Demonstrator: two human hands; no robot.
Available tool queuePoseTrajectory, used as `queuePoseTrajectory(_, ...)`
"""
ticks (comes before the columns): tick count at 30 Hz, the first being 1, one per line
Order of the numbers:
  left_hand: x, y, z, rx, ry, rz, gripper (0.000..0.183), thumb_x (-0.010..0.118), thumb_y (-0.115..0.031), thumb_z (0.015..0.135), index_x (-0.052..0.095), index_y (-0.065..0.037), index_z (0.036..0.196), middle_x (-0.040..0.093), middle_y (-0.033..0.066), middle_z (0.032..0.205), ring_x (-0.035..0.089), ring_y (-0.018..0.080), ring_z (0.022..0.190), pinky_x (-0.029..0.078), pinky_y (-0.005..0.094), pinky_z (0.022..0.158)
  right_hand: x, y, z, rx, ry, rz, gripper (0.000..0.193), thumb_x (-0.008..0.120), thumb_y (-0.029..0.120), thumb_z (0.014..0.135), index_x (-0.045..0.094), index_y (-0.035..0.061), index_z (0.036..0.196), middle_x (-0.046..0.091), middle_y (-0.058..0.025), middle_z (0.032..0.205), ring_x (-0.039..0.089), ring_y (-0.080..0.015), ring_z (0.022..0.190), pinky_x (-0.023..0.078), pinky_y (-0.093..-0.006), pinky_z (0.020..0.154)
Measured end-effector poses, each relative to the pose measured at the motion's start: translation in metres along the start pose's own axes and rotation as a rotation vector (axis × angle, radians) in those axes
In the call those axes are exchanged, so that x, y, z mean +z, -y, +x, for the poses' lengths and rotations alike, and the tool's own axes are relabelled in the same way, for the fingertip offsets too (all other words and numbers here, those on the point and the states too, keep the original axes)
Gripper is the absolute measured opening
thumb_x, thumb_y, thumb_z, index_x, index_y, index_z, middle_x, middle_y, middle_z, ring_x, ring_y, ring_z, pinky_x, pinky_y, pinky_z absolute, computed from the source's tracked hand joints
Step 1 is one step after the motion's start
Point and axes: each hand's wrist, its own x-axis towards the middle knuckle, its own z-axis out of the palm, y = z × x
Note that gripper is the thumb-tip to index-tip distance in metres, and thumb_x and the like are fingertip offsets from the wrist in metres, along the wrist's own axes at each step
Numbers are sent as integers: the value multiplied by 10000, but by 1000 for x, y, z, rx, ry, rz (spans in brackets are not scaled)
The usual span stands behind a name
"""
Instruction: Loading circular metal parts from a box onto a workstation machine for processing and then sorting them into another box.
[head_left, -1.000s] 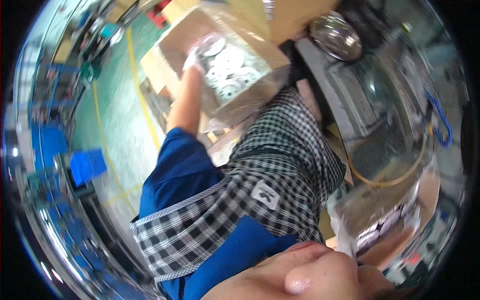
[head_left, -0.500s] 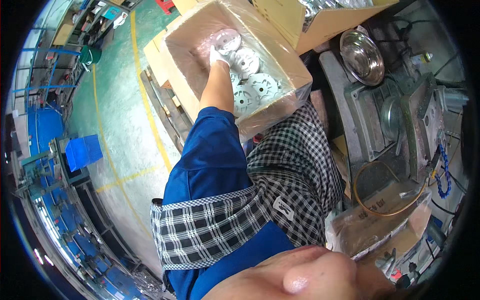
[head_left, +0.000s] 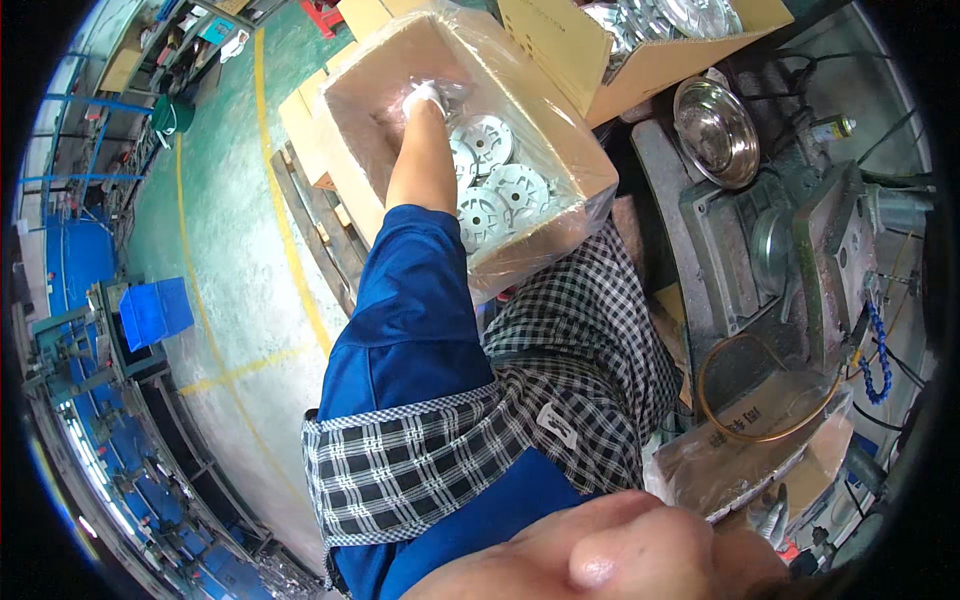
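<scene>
My left hand (head_left: 425,98), in a white glove, reaches down inside a cardboard box (head_left: 598,168) lined with a clear plastic bag (head_left: 560,130). It is at the far left of the box, beyond the metal discs. Its fingers are hidden, so whether they grip anything does not show. Several silvery round discs with cut-out slots and a centre hole lie near my forearm: an upper disc (head_left: 488,142), a right one (head_left: 522,192) and a lower one (head_left: 484,218). Another is partly covered by the forearm. My right hand is not recognisable in view.
Right of the box stand another carton (head_left: 640,80) of shiny metal parts, a steel bowl (head_left: 715,130) and a machine (head_left: 745,250). A grey glove-like shape (head_left: 768,515) shows at lower right. A wooden pallet (head_left: 315,225) and blue bin (head_left: 155,312) are to the left.
My left hand has moved slightly left and deeper into the box. The disc seen beside its fingers earlier no longer shows clearly. The whole view has shifted a little.
</scene>
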Motion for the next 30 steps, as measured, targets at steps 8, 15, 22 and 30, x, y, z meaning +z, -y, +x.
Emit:
queuePoseTrajectory(8,-109,-24,-147,-51,477,33,226,565,-193,907,581,-74,1098,651,65,913,618,160,791,494,265,661,37,99,-14,-286,338,-3,610,469,433,950,404,-25,1347,624,-188,1080,602,-250,929,444,-385,895)
queuePoseTrajectory(15,-78,-32,-350,148,982,222,378,607,-244,884,548,5,1163,629,71,1029,579,120,824,462,247,667,79,93,-23,-441,425,268,621,436,458,948,487,-90,1236,626,-138,806,597,-176,651,473,-269,585)
queuePoseTrajectory(22,8,24,-445,222,1545,814,303,667,-177,835,637,47,1036,654,104,911,591,166,731,477,274,640,202,89,11,-92,712,1352,719,470,487,917,310,-55,1362,615,-159,674,497,-124,402,412,-240,412)
queuePoseTrajectory(30,54,116,-487,552,2273,985,464,745,-141,765,583,-21,1183,561,133,1165,555,207,1022,450,316,885,238,74,34,-153,654,1739,673,323,558,938,509,-54,1149,608,-254,992,587,-249,664,489,-381,640)
